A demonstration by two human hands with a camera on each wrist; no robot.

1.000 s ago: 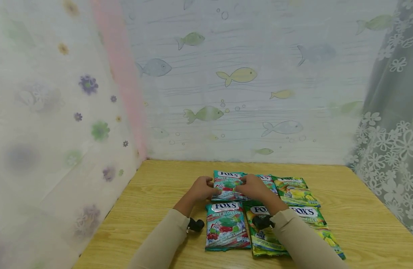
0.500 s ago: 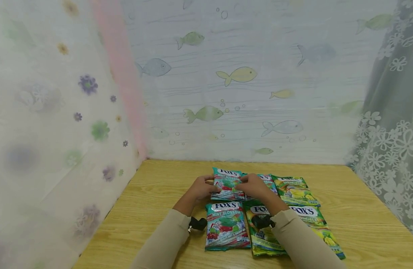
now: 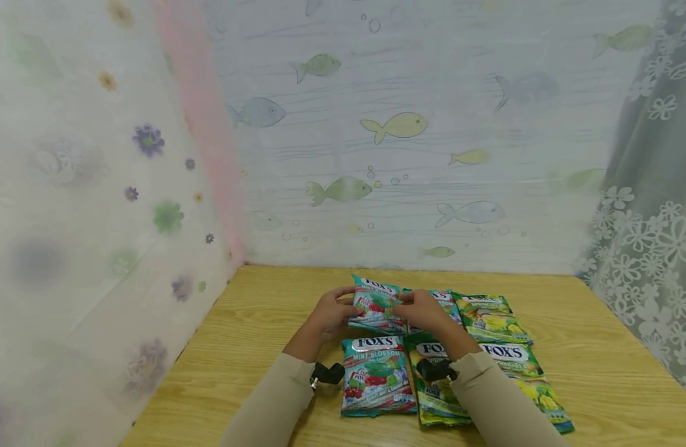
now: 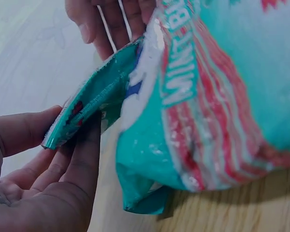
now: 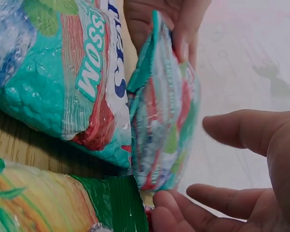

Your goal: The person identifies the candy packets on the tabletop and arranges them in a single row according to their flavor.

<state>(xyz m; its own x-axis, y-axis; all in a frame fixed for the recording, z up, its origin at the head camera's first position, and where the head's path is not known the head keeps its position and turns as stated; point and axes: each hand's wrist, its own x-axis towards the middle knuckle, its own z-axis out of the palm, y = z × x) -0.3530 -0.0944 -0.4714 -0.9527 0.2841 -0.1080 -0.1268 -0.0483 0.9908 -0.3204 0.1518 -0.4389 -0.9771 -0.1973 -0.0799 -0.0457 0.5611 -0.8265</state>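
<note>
My left hand pinches the left edge of a teal Fox's Mint Blossom candy bag in the head view. That bag is tilted, with its far end raised. In the left wrist view, thumb and fingers squeeze its crimped teal edge. My right hand is at the bag's right side; the right wrist view shows its thumb and fingers spread apart beside the bag. A second Mint Blossom bag lies partly behind the right hand. Nearer me lies another Mint Blossom bag.
Yellow-green Fox's bags lie on the right: one at the back, one in front partly under the right forearm, and another beside it. The wooden table meets fish-patterned sheeting behind and flowered sheeting at left.
The Mint Blossom bag's far end has come up and the bag now tilts, its left edge pinched in my left hand. The right hand has barely moved; the other bags stay put.
</note>
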